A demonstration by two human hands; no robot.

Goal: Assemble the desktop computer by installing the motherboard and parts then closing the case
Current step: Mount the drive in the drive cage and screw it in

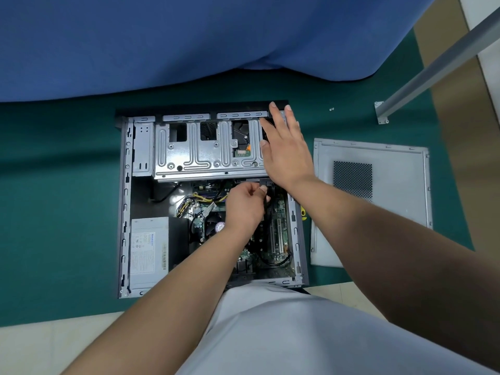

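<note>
The open grey steel desktop computer case (124,201) lies flat on its side on the dark green table mat (59,185), interior facing up. The green motherboard (278,228) sits in the near right part of the case, with the silver box-shaped power supply (148,250) in the near left corner and the ribbed silver metal drive cage (200,150) across the far end.

Left hand (244,205): positioned inside the case just below the drive cage edge. The fingers are curled and the thumb and fingertips pinch a black cable connector (266,182) at the cage's lower right edge. Black cables (270,209) run from this point down over the motherboard.

Right hand (286,147): fingers straight and slightly spread, palm down over the right end of the drive cage. The fingertips reach the far black front bezel (189,106) of the case. Whether the palm presses on the cage or hovers above it cannot be determined.

The detached grey metal side panel (392,158), with a perforated vent patch, lies flat on the mat just to the right of the case. Two small silver screws (331,109) lie on the mat beyond the panel.
</note>
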